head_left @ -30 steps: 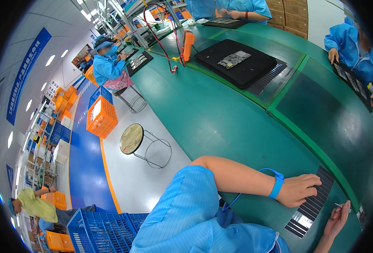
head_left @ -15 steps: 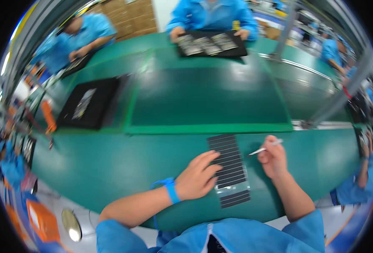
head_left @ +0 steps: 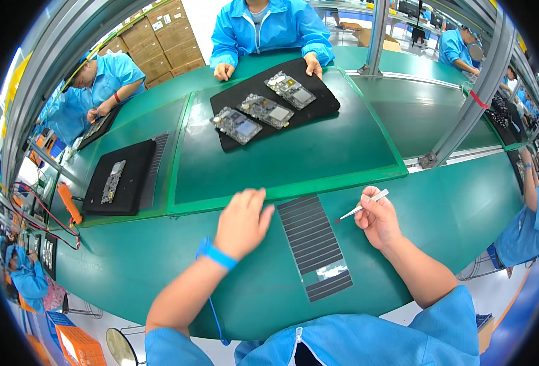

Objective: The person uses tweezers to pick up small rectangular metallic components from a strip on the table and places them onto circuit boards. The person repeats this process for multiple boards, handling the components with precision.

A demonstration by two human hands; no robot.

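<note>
My right hand (head_left: 379, 221) is closed around a pair of pale tweezers (head_left: 364, 204), their tip pointing left and down. A tiny dark piece (head_left: 337, 221) shows at the tip; whether it is gripped or on the table, I cannot tell. To the left of the tweezers lies a sheet of black strips (head_left: 311, 235), with a clear band near its lower end. My left hand (head_left: 242, 223) holds nothing and reaches beyond the sheet's upper left, fingers stretched and thumb apart, off the sheet. A blue wrist strap (head_left: 215, 253) circles my left wrist.
Across the table, a co-worker's hand (head_left: 312, 64) rests on a black mat (head_left: 318, 97) bearing three circuit boards (head_left: 263, 110). Another black mat (head_left: 129, 192) with one board lies left, near an orange tool (head_left: 69, 203). A metal post (head_left: 464, 110) stands at right.
My left hand has lifted off the strip sheet and moved forward and left. The co-worker's mat with three boards has come nearer across the table. My right hand keeps the tweezers.
</note>
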